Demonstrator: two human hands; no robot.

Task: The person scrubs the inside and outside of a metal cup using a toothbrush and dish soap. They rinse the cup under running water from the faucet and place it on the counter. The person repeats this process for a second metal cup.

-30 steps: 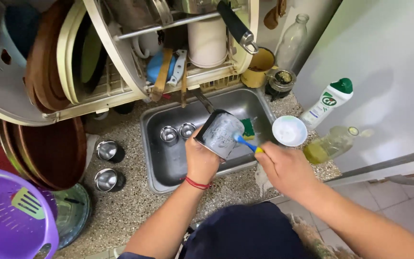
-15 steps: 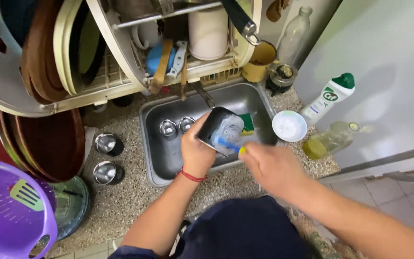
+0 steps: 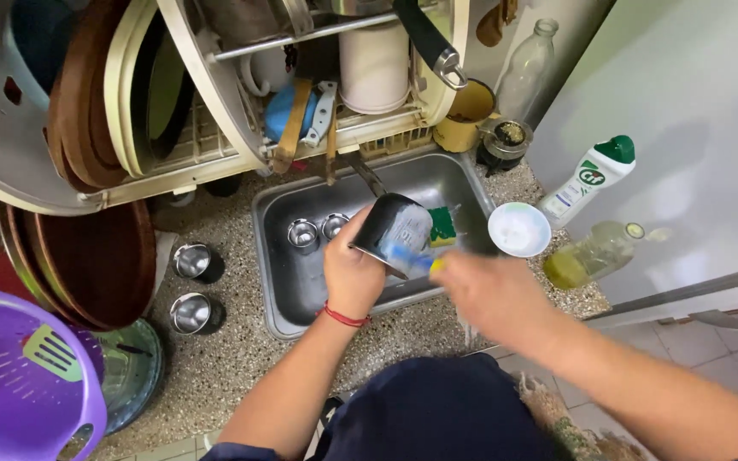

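Note:
My left hand point(image 3: 350, 271) grips a dark steel cup point(image 3: 393, 232) tilted on its side over the sink point(image 3: 288, 282). A red thread circles that wrist. My right hand point(image 3: 487, 290), blurred by motion, holds a blue and yellow brush point(image 3: 412, 259) with its head against the cup's rim. A green and yellow sponge point(image 3: 442, 226) lies in the sink just behind the cup. Two small steel cups point(image 3: 318, 230) stand on the sink floor to the left.
A white bowl point(image 3: 518, 229) sits on the sink's right edge, with a white cleaner bottle point(image 3: 589, 179) and a yellow liquid bottle point(image 3: 595, 253) beyond. A dish rack point(image 3: 215, 111) with plates hangs above. Two steel cups point(image 3: 196, 286) and a purple basket point(image 3: 19, 376) stand left.
My right hand has moved left and closer to the cup, the brush now rubbing at its rim. The cup stays in my left hand, tilted slightly more.

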